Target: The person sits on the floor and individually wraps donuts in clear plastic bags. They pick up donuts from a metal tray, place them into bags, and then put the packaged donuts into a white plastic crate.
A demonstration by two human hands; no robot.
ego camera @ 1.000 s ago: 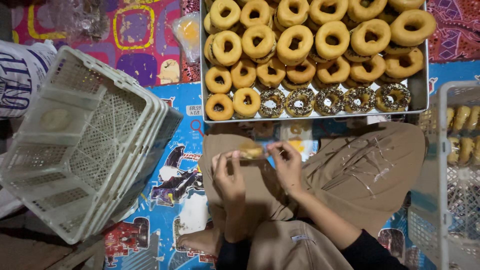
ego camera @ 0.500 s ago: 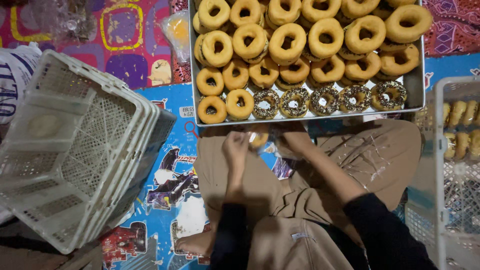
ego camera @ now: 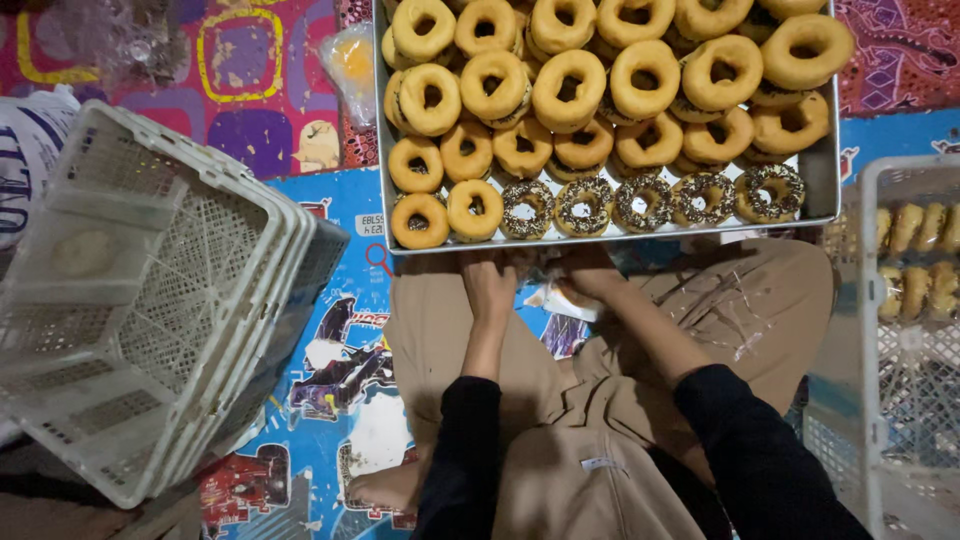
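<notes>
A metal tray point(ego camera: 836, 150) lies in front of my knees, heaped with plain golden donuts point(ego camera: 570, 85). Its front row holds chocolate-sprinkled donuts point(ego camera: 645, 200). My left hand point(ego camera: 490, 285) reaches up to the tray's front rim, with its fingertips lost in the shadow there. My right hand point(ego camera: 592, 272) sits just beside it at the rim, closed on a small plastic-wrapped donut point(ego camera: 566, 299) above my lap. Both sleeves are black, and my trousers are tan.
A stack of white lattice crates point(ego camera: 150, 290) leans tilted at the left. Another white crate point(ego camera: 915, 340) at the right edge holds several wrapped donuts point(ego camera: 910, 232). A clear plastic bag point(ego camera: 350, 60) lies left of the tray on the colourful mat point(ego camera: 340, 350).
Both hands moved from over my lap, where they held the wrapped donut together, forward to the tray's front rim. The view shifted slightly.
</notes>
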